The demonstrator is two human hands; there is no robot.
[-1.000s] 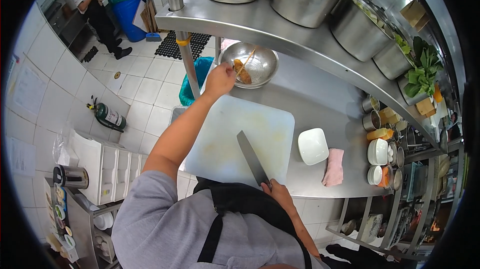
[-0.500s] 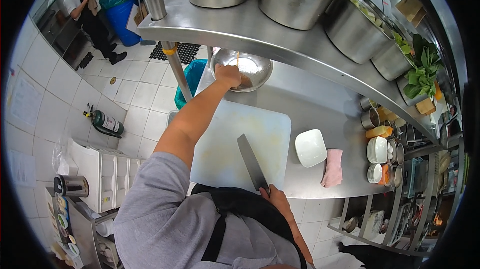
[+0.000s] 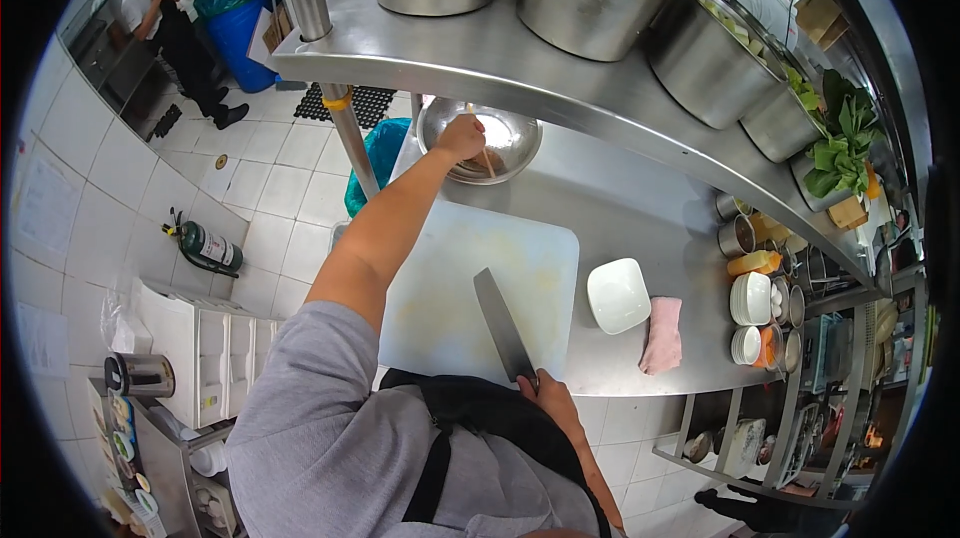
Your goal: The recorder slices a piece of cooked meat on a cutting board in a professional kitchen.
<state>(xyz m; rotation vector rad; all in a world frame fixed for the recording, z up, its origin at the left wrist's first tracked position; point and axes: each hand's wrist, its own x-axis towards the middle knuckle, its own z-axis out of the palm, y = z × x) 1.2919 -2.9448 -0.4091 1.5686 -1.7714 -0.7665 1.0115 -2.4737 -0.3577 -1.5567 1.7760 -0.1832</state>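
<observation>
My left hand (image 3: 460,136) reaches forward over a steel mixing bowl (image 3: 522,148) at the far end of the worktop. Its fingers are closed on a thin wooden stick (image 3: 488,162), whose lower end dips into something brownish at the bowl's bottom. What exactly the stick is cannot be made out. Close to my body, my right hand (image 3: 550,402) grips a broad kitchen knife (image 3: 503,324) by its handle. The blade extends over a white cutting board (image 3: 440,288), pointing away from me.
Right of the board are a white square bowl (image 3: 618,296) and a folded pink cloth (image 3: 661,336). Overhead, a steel shelf (image 3: 440,46) carries large pots and leafy greens (image 3: 845,143). Small dishes (image 3: 752,298) line the right side. Another person (image 3: 165,28) stands at far left.
My left hand has shifted slightly up and right over the bowl, and the stick's lower end now shows below it. The knife and my right hand stay put.
</observation>
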